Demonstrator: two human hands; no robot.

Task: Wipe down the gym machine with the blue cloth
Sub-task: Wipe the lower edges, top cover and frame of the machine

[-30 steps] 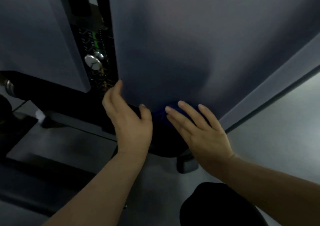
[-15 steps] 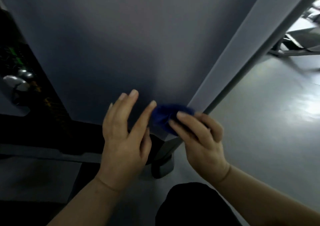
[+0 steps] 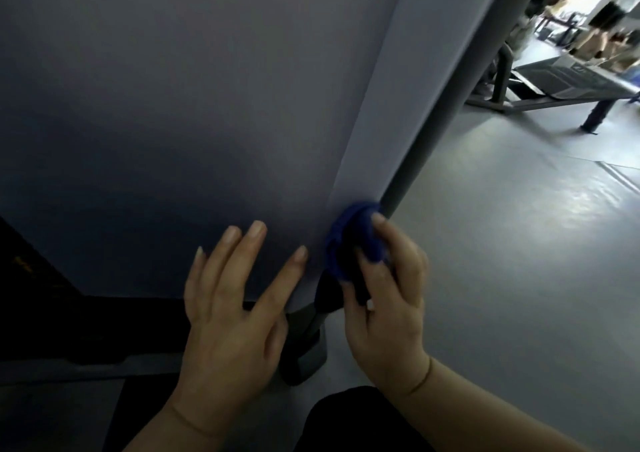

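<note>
The left hand point(image 3: 228, 316) lies flat on the big smooth grey side panel of the gym machine point(image 3: 194, 112), near the panel's bottom edge; its fingers are straight and spread wide, and it holds nothing; its arm comes up from the bottom of the view. The right hand point(image 3: 384, 299) is just beside the left hand, at the panel's right corner; its fingers are curled round a bunched-up bright blue cloth point(image 3: 356, 240) and press it on the narrow lighter strip at the panel's corner edge; the fingertips point(image 3: 377, 217) sit on top of the cloth. The cloth touches the panel low down, close to where the panel ends. A dark grey round metal post point(image 3: 460, 91) runs along the panel's right edge, just beside the cloth. Under the panel's corner is a small dark grey metal foot point(image 3: 304, 358) on the floor. Right of the panel there is a wide smooth grey floor point(image 3: 519, 278) with lots of room; far off past the post stands another grey metal gym frame point(image 3: 554, 84). Left of and below the panel the machine is black and dark, and it is hard to see.
</note>
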